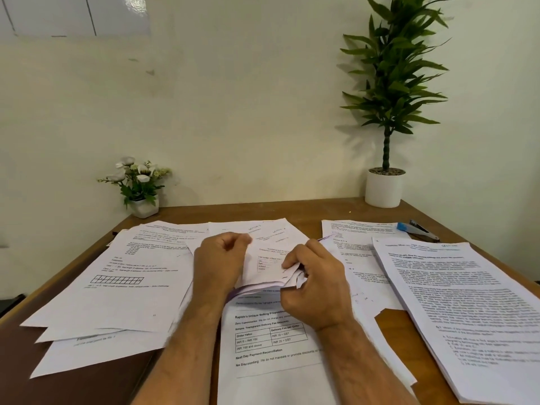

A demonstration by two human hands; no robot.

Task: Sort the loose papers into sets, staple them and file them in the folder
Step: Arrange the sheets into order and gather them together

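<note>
Head view looks down on a small bundle of papers (267, 267) held up at the middle of the table (292, 213). Left hand (220, 260) curls round its left edge; right hand (314, 283) pinches the lower right corner. More sheets (117, 287) fan out at 9 o'clock, a thick stack (467, 302) lies at 3 o'clock, a stapler (418, 229) at 2 o'clock. Flowers (140, 185) stand at 11 o'clock, a potted plant (385, 141) at 1 o'clock.

Two hands, the left hand (219, 266) and right hand (314, 283), are working one bunch of sheets (267, 268). Three paper piles are sitting around: left pile (117, 287), middle pile (271, 340), right pile (467, 311). Two potted plants too, flower pot (140, 188) and tall plant (388, 112), plus one stapler (418, 229).
</note>
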